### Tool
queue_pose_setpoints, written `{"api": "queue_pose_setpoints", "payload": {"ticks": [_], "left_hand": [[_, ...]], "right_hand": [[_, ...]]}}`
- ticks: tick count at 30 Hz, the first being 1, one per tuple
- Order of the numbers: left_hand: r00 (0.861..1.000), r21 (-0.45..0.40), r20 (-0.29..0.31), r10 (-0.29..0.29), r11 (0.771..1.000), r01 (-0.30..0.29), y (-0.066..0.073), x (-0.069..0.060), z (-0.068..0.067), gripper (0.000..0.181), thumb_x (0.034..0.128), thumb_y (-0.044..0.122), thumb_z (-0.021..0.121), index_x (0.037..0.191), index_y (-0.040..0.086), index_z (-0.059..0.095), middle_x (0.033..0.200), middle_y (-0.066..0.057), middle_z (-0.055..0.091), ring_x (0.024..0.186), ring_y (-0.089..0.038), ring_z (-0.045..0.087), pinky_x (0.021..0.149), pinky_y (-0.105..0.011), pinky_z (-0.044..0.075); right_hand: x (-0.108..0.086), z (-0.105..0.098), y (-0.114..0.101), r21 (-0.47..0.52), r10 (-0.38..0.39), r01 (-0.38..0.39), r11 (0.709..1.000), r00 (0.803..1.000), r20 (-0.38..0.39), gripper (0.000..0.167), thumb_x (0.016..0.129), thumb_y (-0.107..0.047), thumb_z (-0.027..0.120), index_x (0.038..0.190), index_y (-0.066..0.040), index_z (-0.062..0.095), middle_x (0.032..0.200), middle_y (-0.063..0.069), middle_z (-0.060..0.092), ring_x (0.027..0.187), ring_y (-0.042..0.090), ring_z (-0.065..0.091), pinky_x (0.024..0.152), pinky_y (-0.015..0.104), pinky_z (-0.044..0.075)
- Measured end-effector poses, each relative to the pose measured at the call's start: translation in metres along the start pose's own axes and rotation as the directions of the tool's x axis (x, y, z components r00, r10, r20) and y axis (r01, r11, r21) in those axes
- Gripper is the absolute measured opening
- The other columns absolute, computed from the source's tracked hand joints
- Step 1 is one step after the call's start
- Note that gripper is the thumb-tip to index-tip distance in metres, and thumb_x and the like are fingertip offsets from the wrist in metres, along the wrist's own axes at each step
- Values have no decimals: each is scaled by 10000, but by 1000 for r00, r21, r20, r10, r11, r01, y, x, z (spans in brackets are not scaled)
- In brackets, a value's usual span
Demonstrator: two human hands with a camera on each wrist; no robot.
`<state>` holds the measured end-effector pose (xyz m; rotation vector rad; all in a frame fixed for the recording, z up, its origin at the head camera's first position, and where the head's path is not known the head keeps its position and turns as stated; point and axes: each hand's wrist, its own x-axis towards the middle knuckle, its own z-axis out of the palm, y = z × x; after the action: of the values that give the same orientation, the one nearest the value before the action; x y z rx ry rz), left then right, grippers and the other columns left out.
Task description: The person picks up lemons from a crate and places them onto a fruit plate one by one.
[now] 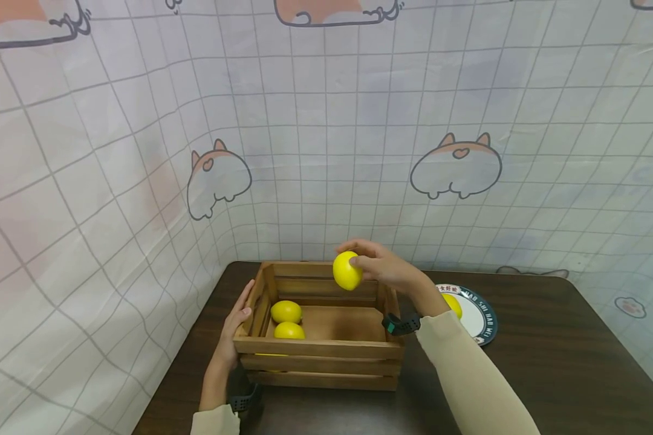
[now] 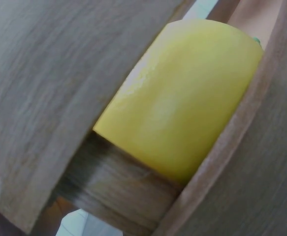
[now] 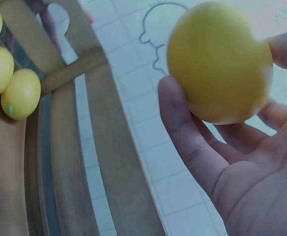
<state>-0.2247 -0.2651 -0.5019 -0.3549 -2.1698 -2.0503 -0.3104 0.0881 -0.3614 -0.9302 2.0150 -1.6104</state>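
A lemon is held over the crate by R hand, fingers curled round it, prob. for rim clearance, while the L wall is braced by L hand, fingers approx. straight, prob. vs. sliding.

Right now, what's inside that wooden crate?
The wooden crate holds three visible yellow fruits, grouped at its left end. Its front slats mostly cover the strip behind; anything more there can't be told.
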Motion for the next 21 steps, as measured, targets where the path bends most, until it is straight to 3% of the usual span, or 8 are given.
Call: {"api": "queue_pose_setpoints", "payload": {"ticks": [10,16,21], "left_hand": [[1000,-5,2,-7,1000,7,3,-1,0,602,1058,312,323,1647,315,200,1732,-77,95,1563,-399,112,1173,-767,99],[1000,-4,-6,-23,1000,23,1,0,-1,600,1053,329,329,1641,337,213,1732,-58,101,1563,-380,122,1173,-767,106],[1000,-3,-4,-25,1000,25,-1,0,-1,607,1052,325,327,1646,317,205,1731,-56,106,1561,-375,130,1173,-767,111]], "right_hand": [[-21,1,7,122,-33,52,991,987,-154,450,1053,-218,506,1471,-60,450,1486,209,438,1125,202,612,969,352,551],[-34,1,14,147,-27,76,986,950,-312,476,1059,-251,533,1486,-61,441,1471,208,472,1078,162,634,889,279,570],[-46,0,20,185,-7,85,979,923,-385,473,1058,-237,541,1488,-77,428,1464,182,472,1081,149,626,864,260,555]]}}
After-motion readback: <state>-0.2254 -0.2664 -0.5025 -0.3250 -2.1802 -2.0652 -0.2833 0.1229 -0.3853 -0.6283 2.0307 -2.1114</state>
